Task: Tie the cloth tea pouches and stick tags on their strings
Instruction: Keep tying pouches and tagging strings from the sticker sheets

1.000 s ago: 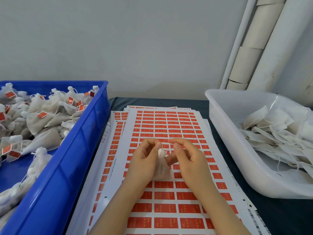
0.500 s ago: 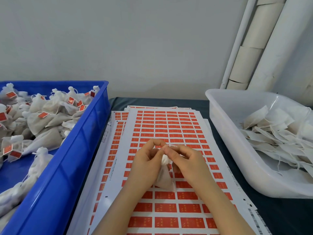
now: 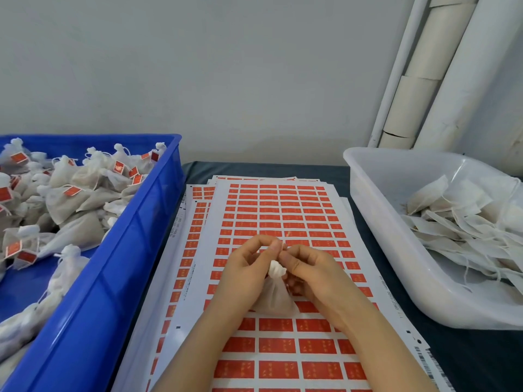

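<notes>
A small white cloth tea pouch [image 3: 274, 295] hangs between my hands above the sheet of red tag stickers [image 3: 280, 210]. Its gathered neck bunches up just under my fingertips. My left hand [image 3: 246, 275] pinches the pouch's string near the top with thumb and forefinger. My right hand [image 3: 308, 273] meets it fingertip to fingertip and pinches the string from the other side. The string itself is mostly hidden by my fingers.
A blue crate [image 3: 119, 267] at the left holds several tied pouches with red tags. A white tub [image 3: 390, 222] at the right holds several flat untied pouches with loose strings. More sticker sheets lie stacked under the top one. Cardboard tubes [image 3: 418, 80] lean against the wall.
The pouch's neck has bunched tighter and the pouch hangs a little lower. My fingertips have come together above it.
</notes>
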`<state>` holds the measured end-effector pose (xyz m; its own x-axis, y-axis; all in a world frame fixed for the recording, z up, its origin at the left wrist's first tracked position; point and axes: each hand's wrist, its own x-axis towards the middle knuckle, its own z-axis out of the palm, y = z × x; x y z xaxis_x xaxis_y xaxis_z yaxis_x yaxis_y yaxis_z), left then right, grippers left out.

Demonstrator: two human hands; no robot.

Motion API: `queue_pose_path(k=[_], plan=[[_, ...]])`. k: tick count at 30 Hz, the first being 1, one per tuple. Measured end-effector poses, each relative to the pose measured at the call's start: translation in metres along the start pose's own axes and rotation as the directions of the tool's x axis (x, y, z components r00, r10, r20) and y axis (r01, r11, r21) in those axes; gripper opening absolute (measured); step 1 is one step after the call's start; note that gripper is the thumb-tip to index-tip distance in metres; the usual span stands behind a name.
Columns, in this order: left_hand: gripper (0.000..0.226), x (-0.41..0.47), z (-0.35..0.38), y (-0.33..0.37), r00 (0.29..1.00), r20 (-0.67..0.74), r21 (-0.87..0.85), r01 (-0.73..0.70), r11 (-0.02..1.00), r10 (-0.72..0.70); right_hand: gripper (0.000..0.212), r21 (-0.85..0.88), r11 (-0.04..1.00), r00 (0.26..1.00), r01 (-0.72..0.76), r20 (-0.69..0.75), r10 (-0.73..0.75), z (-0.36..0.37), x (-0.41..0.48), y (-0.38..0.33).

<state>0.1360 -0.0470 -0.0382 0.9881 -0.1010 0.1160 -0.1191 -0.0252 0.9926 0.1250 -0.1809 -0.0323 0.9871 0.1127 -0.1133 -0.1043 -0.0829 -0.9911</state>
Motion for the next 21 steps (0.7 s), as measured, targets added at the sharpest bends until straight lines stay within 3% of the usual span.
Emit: queue_pose_path(k=[3,6,8,14,21], plan=[[0.031,0.000,0.001,-0.001,0.998,0.051,0.034,0.023,0.999,-0.024,0.017,0.092,0.996,0.997,-0.014,-0.076,0.021,-0.002,0.001,0.000],[0.019,-0.002,0.002,0.001,0.993,0.115,0.055,0.022,0.998,-0.028,0.016,0.230,0.973,0.992,0.022,-0.125,0.007,-0.005,0.001,-0.002],[0.033,-0.003,0.004,0.000,0.983,0.182,0.075,0.001,0.997,-0.015,0.015,0.283,0.958,0.988,0.041,-0.153,0.003,-0.005,0.001,-0.004],[0.041,-0.001,0.003,-0.005,0.985,0.171,0.155,-0.011,0.988,-0.016,0.019,0.297,0.952,0.977,0.078,-0.214,-0.013,-0.008,0.002,-0.005],[0.040,-0.001,0.002,-0.008,0.975,0.222,0.165,-0.014,0.986,-0.023,0.029,0.492,0.859,0.966,0.138,-0.260,-0.006,-0.017,0.006,-0.007]])
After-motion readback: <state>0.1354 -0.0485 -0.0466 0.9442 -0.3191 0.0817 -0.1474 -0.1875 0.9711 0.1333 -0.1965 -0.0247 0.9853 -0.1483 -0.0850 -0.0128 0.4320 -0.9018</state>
